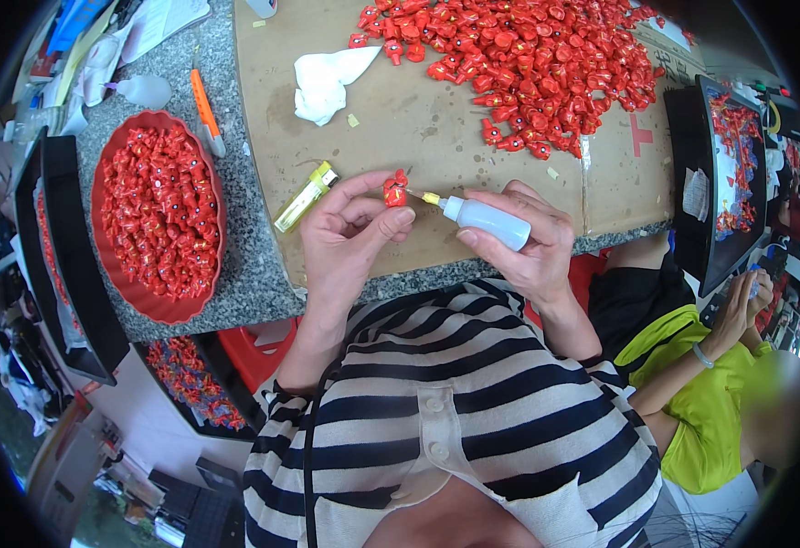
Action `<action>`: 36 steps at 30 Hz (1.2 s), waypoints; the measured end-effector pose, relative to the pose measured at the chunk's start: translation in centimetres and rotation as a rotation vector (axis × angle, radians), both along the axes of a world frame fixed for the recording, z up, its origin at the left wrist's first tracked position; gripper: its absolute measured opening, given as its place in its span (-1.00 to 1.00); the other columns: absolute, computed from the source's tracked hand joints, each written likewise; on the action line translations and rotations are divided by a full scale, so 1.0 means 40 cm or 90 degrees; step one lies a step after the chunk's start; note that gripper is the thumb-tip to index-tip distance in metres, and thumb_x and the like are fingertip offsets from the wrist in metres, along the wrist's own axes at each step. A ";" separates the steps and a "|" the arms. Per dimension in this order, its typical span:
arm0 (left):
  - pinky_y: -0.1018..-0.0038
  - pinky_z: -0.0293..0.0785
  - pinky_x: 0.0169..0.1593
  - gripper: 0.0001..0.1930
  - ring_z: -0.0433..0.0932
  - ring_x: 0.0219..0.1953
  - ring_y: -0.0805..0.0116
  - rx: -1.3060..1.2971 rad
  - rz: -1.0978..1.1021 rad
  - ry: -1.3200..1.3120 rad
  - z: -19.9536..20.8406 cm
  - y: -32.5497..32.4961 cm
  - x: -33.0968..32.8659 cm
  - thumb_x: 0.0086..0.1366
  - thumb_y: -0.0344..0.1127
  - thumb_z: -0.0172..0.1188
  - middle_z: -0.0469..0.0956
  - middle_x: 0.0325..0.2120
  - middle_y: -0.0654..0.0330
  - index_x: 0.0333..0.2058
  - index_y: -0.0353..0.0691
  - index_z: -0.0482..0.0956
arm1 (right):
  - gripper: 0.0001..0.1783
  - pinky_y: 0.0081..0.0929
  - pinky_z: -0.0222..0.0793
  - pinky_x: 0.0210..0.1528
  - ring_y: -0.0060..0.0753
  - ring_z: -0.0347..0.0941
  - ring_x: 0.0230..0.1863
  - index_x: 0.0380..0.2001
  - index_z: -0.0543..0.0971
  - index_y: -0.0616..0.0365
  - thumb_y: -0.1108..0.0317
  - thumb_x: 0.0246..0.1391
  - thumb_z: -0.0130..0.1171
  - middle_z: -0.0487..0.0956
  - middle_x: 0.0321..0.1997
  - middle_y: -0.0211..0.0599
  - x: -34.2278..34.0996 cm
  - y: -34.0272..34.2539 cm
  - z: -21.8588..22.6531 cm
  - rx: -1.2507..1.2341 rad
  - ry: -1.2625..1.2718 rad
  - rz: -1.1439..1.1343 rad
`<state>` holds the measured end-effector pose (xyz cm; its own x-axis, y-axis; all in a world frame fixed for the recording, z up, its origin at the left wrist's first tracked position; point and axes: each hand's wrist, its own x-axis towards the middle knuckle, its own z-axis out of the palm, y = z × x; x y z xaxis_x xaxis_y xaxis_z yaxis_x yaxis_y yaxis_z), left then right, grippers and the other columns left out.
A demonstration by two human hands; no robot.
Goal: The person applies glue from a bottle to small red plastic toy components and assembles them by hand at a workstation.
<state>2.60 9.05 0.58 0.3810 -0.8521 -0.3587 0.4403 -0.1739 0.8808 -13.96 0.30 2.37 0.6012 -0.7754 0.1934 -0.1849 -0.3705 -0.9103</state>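
Between the thumb and fingers of my left hand (pixel 349 228) is a small red plastic figure (pixel 395 189) with yellow and dark marks. My right hand (pixel 541 233) grips a translucent squeeze bottle (pixel 487 222) with a yellow-based needle tip. The needle points left and reaches the figure's right side; whether it touches, I cannot tell. Just left of my left hand, a yellow-green lighter (pixel 306 196) lies on the cardboard. A large heap of similar red pieces (pixel 546 64) covers the far right of the cardboard sheet (pixel 455 146).
A red scalloped bowl (pixel 221 251) full of red pieces stands left on the granite table (pixel 249 274), near an orange cutter knife (pixel 206 110) and another squeeze bottle (pixel 147 91). Crumpled white tissue (pixel 327 84) lies beyond my hands. Black trays flank the table; a person in yellow-green (pixel 692 411) sits right.
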 end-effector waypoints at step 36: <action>0.65 0.45 -0.42 -0.65 0.52 -0.52 0.47 -0.002 -0.028 0.018 -0.002 0.005 0.008 0.08 -0.54 0.12 0.55 -0.52 0.10 -0.11 -0.41 0.37 | -0.61 -0.57 0.18 -0.56 -0.46 0.27 -0.62 -0.36 0.55 0.34 0.47 -0.41 0.36 0.50 -0.61 -0.27 0.000 -0.005 0.019 -0.083 0.024 0.011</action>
<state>2.92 9.23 0.49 0.3330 -0.8692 -0.3655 0.4567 -0.1904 0.8690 -13.98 0.11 3.14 0.6224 -0.7347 0.2697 -0.2107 -0.4891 -0.8464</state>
